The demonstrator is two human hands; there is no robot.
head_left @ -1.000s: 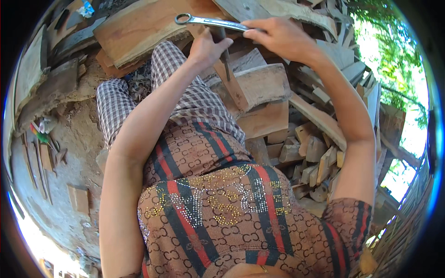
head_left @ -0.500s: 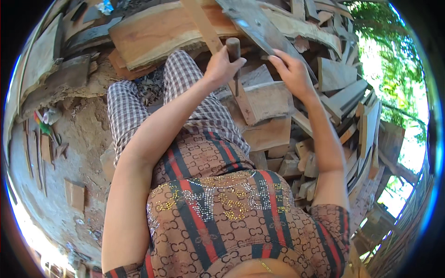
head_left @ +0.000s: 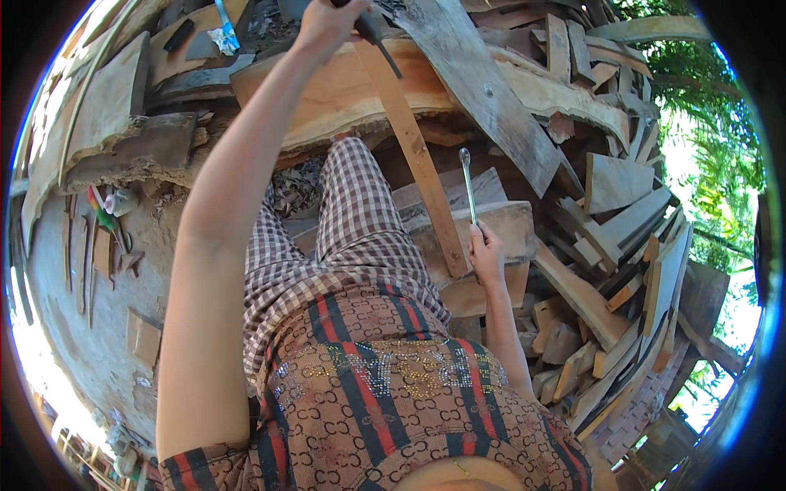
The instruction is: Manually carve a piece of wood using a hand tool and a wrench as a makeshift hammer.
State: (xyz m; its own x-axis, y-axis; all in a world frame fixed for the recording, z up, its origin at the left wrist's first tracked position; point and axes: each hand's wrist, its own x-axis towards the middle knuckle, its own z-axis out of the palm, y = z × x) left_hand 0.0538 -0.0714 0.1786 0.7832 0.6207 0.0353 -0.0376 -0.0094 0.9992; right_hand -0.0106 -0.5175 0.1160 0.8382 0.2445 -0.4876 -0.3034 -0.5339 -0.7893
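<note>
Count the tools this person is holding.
2: a dark-handled tool in the left hand, at the picture's top edge, and a shiny wrench in the right hand, right of the narrow plank. More may be hidden by the hands.

I see left fingers (head_left: 352,9) gripping a dark-handled tool (head_left: 368,26). The right fingers (head_left: 477,237) hold a wrench (head_left: 470,192), a wooden strip (head_left: 417,155) near them.

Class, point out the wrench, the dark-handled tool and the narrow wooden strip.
Wrench (head_left: 469,188): head view, on its shaft.
Dark-handled tool (head_left: 371,29): head view, on its handle.
Narrow wooden strip (head_left: 416,155): head view, on its face.
</note>
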